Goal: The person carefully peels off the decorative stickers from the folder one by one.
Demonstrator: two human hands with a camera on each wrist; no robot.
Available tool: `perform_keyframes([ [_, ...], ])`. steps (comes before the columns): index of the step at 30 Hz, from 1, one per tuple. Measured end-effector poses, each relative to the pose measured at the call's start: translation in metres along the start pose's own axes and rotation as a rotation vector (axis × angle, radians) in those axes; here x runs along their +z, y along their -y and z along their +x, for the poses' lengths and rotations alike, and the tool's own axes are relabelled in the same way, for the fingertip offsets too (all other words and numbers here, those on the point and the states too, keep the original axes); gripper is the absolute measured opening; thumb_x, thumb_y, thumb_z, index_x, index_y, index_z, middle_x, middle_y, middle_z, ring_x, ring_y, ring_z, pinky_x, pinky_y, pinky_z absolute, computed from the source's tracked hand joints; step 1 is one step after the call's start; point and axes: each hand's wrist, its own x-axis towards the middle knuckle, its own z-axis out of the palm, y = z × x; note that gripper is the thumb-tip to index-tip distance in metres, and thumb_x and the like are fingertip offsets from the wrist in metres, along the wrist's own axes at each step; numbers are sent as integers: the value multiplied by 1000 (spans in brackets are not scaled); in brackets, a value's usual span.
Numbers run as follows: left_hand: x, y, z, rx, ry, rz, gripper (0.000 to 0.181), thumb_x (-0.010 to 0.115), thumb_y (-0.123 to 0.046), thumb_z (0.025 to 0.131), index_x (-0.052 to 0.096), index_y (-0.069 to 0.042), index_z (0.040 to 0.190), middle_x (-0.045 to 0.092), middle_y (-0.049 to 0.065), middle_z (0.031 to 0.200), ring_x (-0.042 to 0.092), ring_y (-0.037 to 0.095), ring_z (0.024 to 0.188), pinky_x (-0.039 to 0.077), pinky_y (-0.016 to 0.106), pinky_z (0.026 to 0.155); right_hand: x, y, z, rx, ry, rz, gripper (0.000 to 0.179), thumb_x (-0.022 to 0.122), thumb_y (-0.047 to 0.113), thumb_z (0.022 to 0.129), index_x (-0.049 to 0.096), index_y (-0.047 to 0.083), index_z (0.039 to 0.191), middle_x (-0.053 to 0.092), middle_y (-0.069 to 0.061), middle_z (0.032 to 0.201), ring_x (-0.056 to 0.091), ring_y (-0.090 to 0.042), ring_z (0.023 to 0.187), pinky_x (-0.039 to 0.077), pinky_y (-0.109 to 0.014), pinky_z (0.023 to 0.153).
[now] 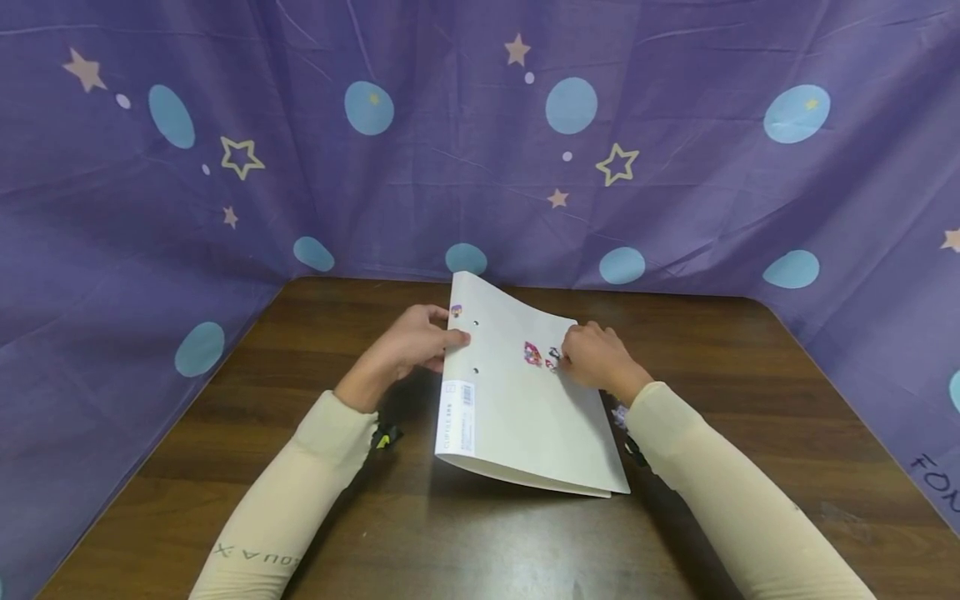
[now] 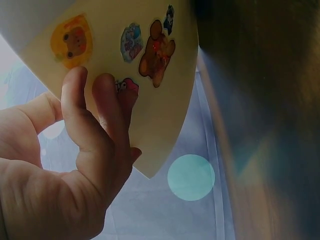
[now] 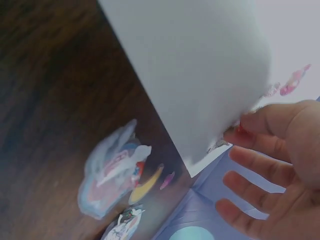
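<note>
A white paper file folder (image 1: 532, 433) stands tilted over the table, its spine on the left with a printed label (image 1: 457, 417). My left hand (image 1: 412, 343) grips the spine side, thumb on the front cover. The fingers reach behind, against the back cover (image 2: 165, 115), which bears several stickers, among them a brown bear (image 2: 157, 55) and an orange bear (image 2: 74, 41). Toward the folder's right edge, my right hand (image 1: 600, 358) pinches a small red sticker (image 3: 243, 131) between thumb and index finger, right at the front cover. Pink stickers (image 1: 532, 354) show beside it.
More stickers (image 3: 112, 172) lie on the brown wooden table (image 1: 750, 467) below the right hand, mostly hidden by it in the head view. A purple curtain (image 1: 480, 150) with stars and blue dots hangs behind and at both sides.
</note>
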Motion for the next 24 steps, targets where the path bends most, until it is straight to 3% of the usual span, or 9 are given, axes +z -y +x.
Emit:
perform_keyframes([
  [6, -1, 0, -1, 3, 1, -3, 53, 71, -7, 94, 45, 9, 137, 72, 24, 102, 73, 25, 75, 64, 38, 64, -3, 1, -2, 17, -29, -49, 26, 67, 16, 94, 65, 14, 68, 64, -8, 93, 57, -39, 100, 48, -58, 87],
  [24, -1, -1, -2, 0, -10, 0, 52, 71, -8, 93, 47, 7, 136, 71, 25, 105, 74, 26, 78, 64, 41, 66, -6, -20, -18, 31, -39, -25, 23, 69, 11, 93, 66, 16, 71, 61, -4, 87, 54, -33, 91, 42, -48, 75],
])
